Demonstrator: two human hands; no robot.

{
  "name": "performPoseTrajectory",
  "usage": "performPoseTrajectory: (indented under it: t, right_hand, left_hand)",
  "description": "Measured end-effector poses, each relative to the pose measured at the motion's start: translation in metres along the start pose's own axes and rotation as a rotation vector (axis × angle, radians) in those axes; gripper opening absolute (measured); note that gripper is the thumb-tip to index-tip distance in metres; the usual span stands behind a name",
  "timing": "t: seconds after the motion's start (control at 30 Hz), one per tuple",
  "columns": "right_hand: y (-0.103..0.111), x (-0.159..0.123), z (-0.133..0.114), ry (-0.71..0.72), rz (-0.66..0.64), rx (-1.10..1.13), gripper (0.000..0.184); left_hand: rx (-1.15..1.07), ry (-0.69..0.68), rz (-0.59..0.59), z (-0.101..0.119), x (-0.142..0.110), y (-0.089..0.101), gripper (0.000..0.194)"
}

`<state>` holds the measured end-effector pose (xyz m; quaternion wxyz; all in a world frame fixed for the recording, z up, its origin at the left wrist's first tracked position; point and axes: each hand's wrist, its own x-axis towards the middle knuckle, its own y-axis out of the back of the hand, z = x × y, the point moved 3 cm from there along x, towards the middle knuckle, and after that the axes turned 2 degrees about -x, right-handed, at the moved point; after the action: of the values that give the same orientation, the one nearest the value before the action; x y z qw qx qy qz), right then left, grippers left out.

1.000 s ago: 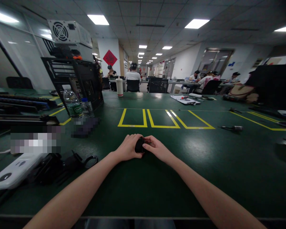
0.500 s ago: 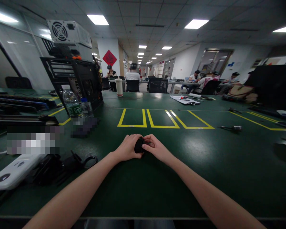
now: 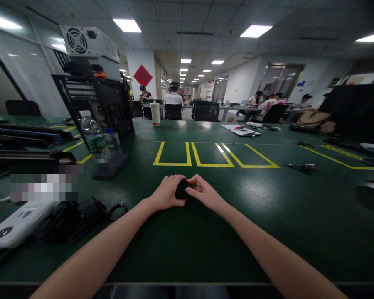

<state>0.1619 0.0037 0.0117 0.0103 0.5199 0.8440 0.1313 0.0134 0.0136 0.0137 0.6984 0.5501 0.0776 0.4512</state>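
The left hand [image 3: 168,193] wraps a small black part [image 3: 181,189], fingers over its far side and thumb below on the near side; this grip is spread only as wide as the part. The right hand [image 3: 205,195] meets it from the right, thumb and forefinger drawn close in a pinch at its right edge; its other fingers curl behind, and whatever detail lies between the fingertips is hidden. To handle it well, the left grip should be firm and steady while the right works with light, even pressure, both low over the worktop [image 3: 187,249] so that a slip costs little.

The part sits between the hands, in the middle of the worktop, on the near side of three yellow tape outlines [image 3: 172,164]. To the left lie a black ring [image 3: 117,211] and a white device [image 3: 11,232]; farther left stands a clear bottle [image 3: 95,133], beside a black computer case [image 3: 114,106]. To the right lies a slim tool with a thick handle [image 3: 307,167]; farther off rests a clipboard [image 3: 240,131].
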Motion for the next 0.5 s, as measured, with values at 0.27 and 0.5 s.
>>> performPoseTrajectory:
  t: [0.27, 0.5]
  right_hand:
    - [0.0008, 0.0024, 0.006, -0.025, -0.044, 0.051, 0.025]
    - [0.0001, -0.0006, 0.0007, 0.004, -0.021, 0.052, 0.022]
  left_hand:
    - [0.024, -0.002, 0.007, -0.0002, 0.0007, -0.0009, 0.059]
    - [0.008, 0.012, 0.001, 0.0005, 0.0006, -0.0002, 0.058]
